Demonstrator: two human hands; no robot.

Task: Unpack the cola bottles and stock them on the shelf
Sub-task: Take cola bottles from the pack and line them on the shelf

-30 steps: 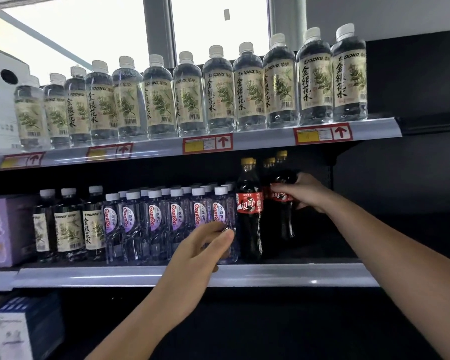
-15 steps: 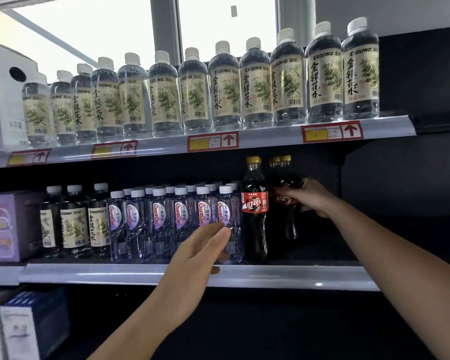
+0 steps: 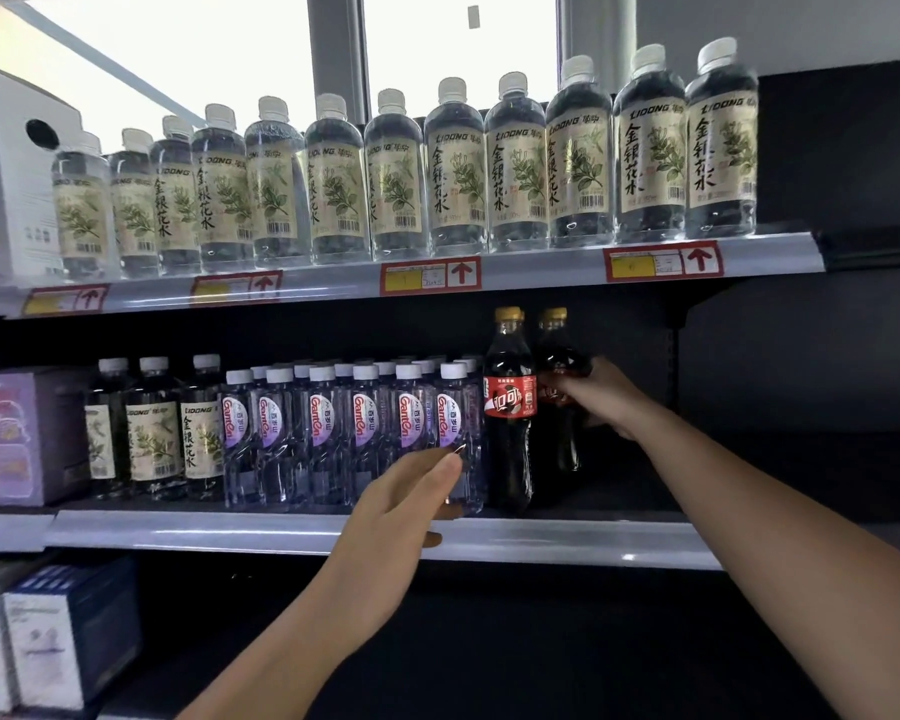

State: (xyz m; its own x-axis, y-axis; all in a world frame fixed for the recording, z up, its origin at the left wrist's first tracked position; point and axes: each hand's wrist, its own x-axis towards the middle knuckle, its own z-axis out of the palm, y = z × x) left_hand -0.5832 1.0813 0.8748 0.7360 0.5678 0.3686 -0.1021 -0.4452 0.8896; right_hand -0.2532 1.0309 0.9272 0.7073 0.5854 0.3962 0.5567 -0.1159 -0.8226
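Middle shelf [image 3: 333, 535]: my right hand [image 3: 601, 394] grips a cola bottle [image 3: 559, 356] at its red label, deep in the dark bay.

A second cola bottle [image 3: 509, 407] stands upright just left of that hand: dark liquid, gold cap, red label facing out. Left of it, rows of small water bottles [image 3: 365, 433]. My left hand [image 3: 404, 504], fingers straight and relaxed, hovers in front of them holding nothing. Tea bottles [image 3: 458, 179] line the shelf above.

R hand [image 3: 601, 394] has pushed its cola bottle [image 3: 559, 366] deeper, closer beside front cola bottle [image 3: 509, 407]
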